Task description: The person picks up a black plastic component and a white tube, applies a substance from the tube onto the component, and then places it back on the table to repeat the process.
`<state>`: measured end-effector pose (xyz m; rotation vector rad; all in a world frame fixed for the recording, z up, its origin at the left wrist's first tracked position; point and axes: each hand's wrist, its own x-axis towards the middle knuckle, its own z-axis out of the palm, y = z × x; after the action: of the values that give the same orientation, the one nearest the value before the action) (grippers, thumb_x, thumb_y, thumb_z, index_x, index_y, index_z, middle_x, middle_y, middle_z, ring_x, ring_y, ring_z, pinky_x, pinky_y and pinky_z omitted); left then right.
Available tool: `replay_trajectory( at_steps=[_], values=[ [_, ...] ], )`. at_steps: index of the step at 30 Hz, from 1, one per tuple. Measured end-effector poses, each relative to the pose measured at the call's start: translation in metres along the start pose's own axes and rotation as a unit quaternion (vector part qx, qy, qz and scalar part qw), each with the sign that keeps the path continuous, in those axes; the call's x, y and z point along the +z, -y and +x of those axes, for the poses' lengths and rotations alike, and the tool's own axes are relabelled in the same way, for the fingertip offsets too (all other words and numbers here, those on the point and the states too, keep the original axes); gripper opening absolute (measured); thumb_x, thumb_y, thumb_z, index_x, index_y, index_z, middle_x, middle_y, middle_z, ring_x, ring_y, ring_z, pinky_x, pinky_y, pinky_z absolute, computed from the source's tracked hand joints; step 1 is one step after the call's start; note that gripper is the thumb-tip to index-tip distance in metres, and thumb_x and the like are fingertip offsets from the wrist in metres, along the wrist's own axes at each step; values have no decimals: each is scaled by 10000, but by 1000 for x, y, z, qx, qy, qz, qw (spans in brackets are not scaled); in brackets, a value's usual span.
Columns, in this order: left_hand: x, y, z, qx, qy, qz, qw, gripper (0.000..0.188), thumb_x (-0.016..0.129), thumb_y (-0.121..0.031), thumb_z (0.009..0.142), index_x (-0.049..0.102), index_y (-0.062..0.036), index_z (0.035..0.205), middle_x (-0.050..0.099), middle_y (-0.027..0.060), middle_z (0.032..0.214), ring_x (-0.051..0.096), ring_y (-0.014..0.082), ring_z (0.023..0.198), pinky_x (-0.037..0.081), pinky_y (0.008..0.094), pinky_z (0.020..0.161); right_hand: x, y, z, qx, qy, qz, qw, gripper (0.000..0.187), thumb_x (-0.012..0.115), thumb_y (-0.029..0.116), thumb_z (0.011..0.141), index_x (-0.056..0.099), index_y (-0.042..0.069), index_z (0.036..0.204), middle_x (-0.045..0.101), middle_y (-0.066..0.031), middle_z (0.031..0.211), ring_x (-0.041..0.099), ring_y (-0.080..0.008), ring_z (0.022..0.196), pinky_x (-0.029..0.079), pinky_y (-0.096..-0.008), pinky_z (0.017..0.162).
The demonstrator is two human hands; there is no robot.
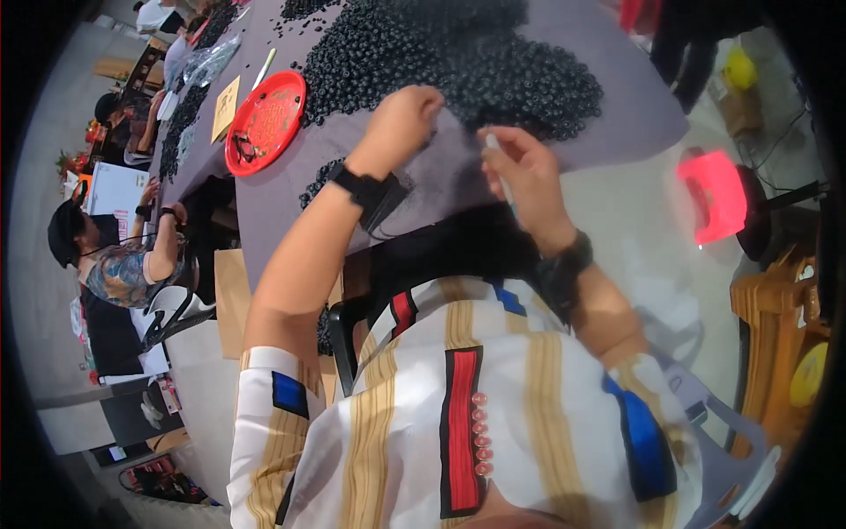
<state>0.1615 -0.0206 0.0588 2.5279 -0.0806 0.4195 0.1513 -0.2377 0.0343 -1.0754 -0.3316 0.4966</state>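
My left hand is closed over the table just in front of a large heap of small, round, black bead-like pieces. Whatever its curled fingers hold is hidden or too small to make out. To its right, my right hand grips a slim, pale, pen-like tool between thumb and fingers, its upper end pointing toward the heap. The two hands are apart. A smaller cluster of the black pieces lies beside my left wrist.
A red plate with small bits in it sits left of the heap, beside a tan card and a pale pen-like stick. Another person sits at the left side. A pink-red stool stands on the right.
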Motion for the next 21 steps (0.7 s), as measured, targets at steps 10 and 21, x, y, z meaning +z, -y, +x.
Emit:
replay_trajectory(
  at_steps=[10, 21],
  values=[
    [31, 25, 38, -151, 61, 59, 985, 156, 740, -117, 744, 664, -6, 824, 678, 122, 735, 663, 201, 702, 506, 320, 661, 2, -7, -1, 12, 24, -7, 1000, 234, 616, 104, 888, 612, 52, 1117, 581, 14, 755, 489, -30, 573, 372, -161, 494],
    [-36, -27, -13, -243, 100, -437, 860, 151, 644, -71, 868, 617, -2, 999, 660, 54, 849, 623, 122, 703, 518, 237, 635, 6, -1, -5, -47, 34, -86, 995, 256, 637, 74, 870, 596, 52, 1122, 581, 22, 818, 487, -26, 611, 388, -166, 522]
  ],
)
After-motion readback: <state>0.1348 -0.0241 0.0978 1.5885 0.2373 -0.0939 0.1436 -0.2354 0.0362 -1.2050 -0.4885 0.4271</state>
